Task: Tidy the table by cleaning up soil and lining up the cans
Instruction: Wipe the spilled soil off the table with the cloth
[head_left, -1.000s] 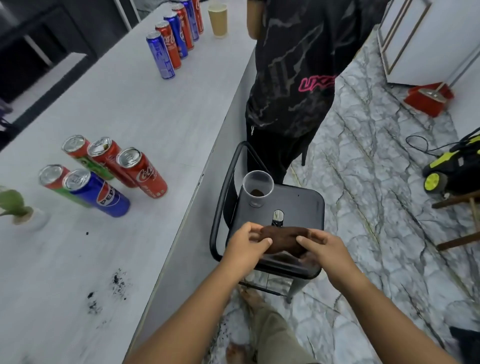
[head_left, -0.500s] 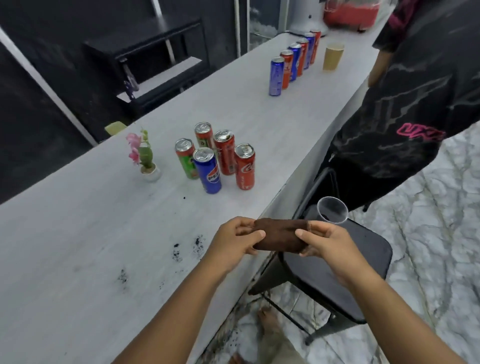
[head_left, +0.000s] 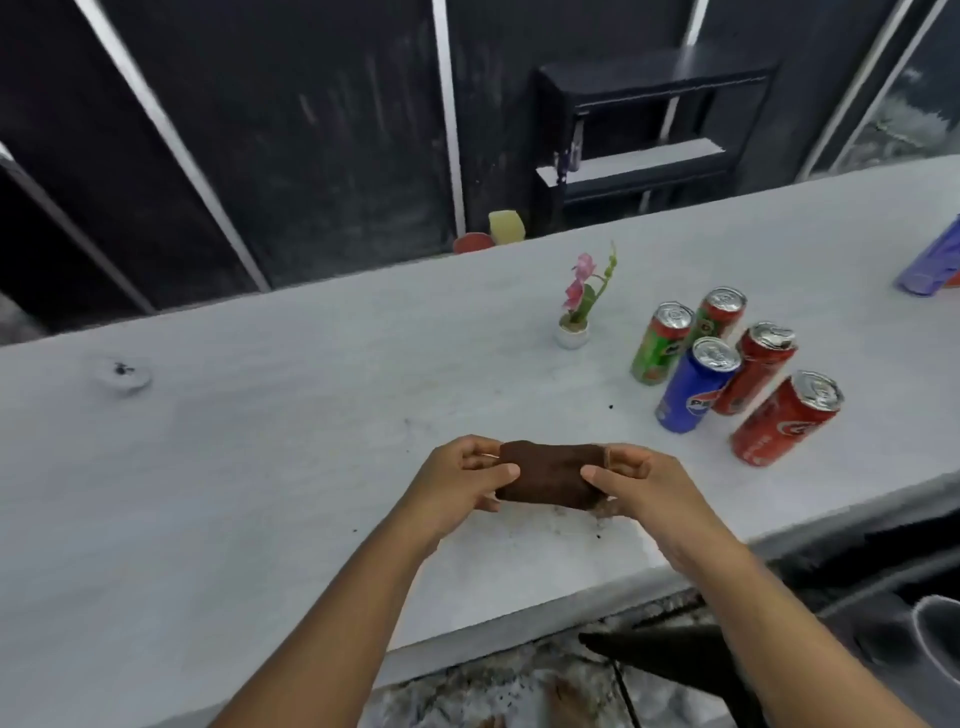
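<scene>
between left hand (head_left: 457, 480) and right hand (head_left: 636, 488), brown cloth (head_left: 550, 473) pinched.

The flower pot (head_left: 571, 335) stands on the desk (head_left: 260, 441). Five cans (head_left: 696, 387) stand clustered right of the flower pot; the cloth (head_left: 550, 473) is in front of it.

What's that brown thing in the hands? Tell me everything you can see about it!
It is a brown cloth, dark and soft-looking, folded or bunched into a short, thick roll lying sideways. The left hand pinches one end and the right hand pinches the other, thumbs on top. It is low over the white table, near the front edge; whether it touches the table cannot be told. A few dark soil crumbs lie just beneath its right end.
</scene>
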